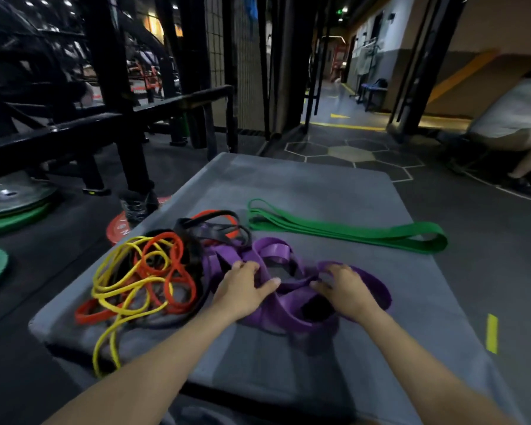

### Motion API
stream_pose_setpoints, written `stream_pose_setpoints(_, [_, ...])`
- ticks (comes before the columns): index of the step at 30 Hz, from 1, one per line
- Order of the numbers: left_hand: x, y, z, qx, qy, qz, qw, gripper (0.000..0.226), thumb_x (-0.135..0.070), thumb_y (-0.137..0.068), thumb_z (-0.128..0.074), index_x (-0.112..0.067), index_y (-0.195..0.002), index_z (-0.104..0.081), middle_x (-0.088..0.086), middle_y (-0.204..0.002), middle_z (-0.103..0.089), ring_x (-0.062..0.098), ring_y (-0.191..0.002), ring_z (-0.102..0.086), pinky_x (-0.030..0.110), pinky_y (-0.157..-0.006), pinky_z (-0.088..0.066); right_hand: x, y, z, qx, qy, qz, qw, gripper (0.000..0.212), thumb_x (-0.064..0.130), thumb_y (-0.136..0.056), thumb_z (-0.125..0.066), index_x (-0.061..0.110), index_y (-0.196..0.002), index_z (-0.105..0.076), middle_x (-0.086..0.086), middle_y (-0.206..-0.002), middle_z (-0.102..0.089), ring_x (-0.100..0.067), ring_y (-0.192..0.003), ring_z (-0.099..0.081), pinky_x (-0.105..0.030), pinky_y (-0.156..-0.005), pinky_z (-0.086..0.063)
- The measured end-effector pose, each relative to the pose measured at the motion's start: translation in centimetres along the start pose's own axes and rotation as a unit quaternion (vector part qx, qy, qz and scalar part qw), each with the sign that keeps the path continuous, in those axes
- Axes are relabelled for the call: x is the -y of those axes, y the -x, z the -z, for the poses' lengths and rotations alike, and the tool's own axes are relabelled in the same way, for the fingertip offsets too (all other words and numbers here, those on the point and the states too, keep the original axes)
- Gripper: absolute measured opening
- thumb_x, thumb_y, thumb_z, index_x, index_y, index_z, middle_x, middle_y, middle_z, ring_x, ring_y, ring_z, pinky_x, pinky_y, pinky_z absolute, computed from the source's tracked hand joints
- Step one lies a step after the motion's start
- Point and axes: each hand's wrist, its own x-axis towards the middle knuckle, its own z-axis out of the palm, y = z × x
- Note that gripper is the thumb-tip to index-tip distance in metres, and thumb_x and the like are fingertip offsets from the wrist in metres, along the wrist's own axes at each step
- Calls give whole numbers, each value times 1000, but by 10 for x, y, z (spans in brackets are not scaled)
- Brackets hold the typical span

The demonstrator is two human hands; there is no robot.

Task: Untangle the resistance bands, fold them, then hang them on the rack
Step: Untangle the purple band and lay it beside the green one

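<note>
Two hands (pixel 246 289) (pixel 347 291) on purple band (pixel 276 314), no legible writing.

Just under my two hands lies one wide purple rubber band (pixel 284 311), twisted. Beyond my right hand I count one wide green band (pixel 350 234), folded flat. Left of my left hand sits one tangle: thin yellow (pixel 117 283), orange (pixel 178 289) and black bands (pixel 209 230); their numbers I cannot tell.

Dim gym, small ceiling spots; wide-angle bending at edges; right side blurred, perhaps motion.
</note>
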Motion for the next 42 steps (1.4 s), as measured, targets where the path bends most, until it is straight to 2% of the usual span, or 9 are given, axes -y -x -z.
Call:
stream_pose_setpoints(3, [-7,-2,-6,-10,-21,50,998,73,-57,-75,-65,-8,-125,-45,12,-124,-45,31,-114,-52,37,-97,-43,-3,7,-2,16,-35,25,999,24,37,-88,-60,14,-92,-65,-11,-96,-69,-29,-93,-63,-29,-69,-39])
stream_pose_setpoints(8, [-18,-5,-8,15,-9,99,995,66,-44,-74,-72,0,-114,-43,17,-123,-44,29,-112,-47,29,-85,-39,-4,9,11,6,-60,20,998,34,29,-81,-70,5,-103,-65,-12,-104,-69,-28,-97,-63,-33,-81,-45])
stream_pose_setpoints(11, [-27,-10,-14,30,26,80,996,37,-33,-69,-78,-15,-79,-47,4,-96,-53,21,-90,-52,30,-78,-42,-7,12,16,6,-86,13,996,33,22,-77,-73,6,-104,-65,-9,-103,-70,-24,-93,-63,-28,-78,-44])
stream_pose_setpoints(16, [-49,-10,-17,-31,15,81,996,47,-21,-69,-73,-15,-49,-30,-2,-50,-34,12,-49,-34,21,-39,-23,-13,22,23,-67,-127,39,989,34,10,-76,-70,8,-110,-67,-7,-104,-71,-10,-82,-58,-11,-67,-36])
stream_pose_setpoints(22, [-95,-16,-29,-57,96,-26,993,13,-21,-72,-74,-11,-78,-69,7,-73,-61,14,-71,-52,24,-59,-32,-33,19,58,-208,-120,-8,971,22,7,-73,-67,1,-94,-70,-18,-93,-71,-34,-91,-64,-34,-81,-44])
stream_pose_setpoints(26, [-131,-25,-30,-37,198,-86,976,22,-17,-72,-72,-7,-92,-72,0,-79,-64,10,-75,-54,17,-57,-37,-44,27,81,-262,-139,9,955,22,7,-73,-70,6,-95,-71,-9,-91,-73,-22,-84,-66,-30,-77,-48])
stream_pose_setpoints(34, [-128,-19,-27,-37,247,-114,962,10,-21,-71,-70,-16,-68,-62,-3,-61,-55,11,-63,-46,27,-60,-38,-49,36,85,-201,-208,35,957,46,4,-71,-74,9,-116,-64,-2,-105,-66,-11,-91,-60,-25,-88,-48])
stream_pose_setpoints(38, [-89,-3,-32,-51,137,-65,987,17,-31,-72,-69,-16,-71,-61,7,-74,-62,21,-75,-58,32,-68,-41,-46,41,63,-104,-196,37,974,40,14,-74,-76,8,-112,-65,-4,-105,-69,-15,-92,-65,-29,-91,-50])
stream_pose_setpoints(42, [-62,8,-35,-48,158,-48,985,26,-20,-73,-71,-6,-95,-69,3,-82,-65,14,-77,-55,24,-68,-39,-43,39,60,-182,-155,40,970,26,4,-82,-64,7,-108,-64,-3,-105,-62,-17,-96,-60,-21,-84,-46])
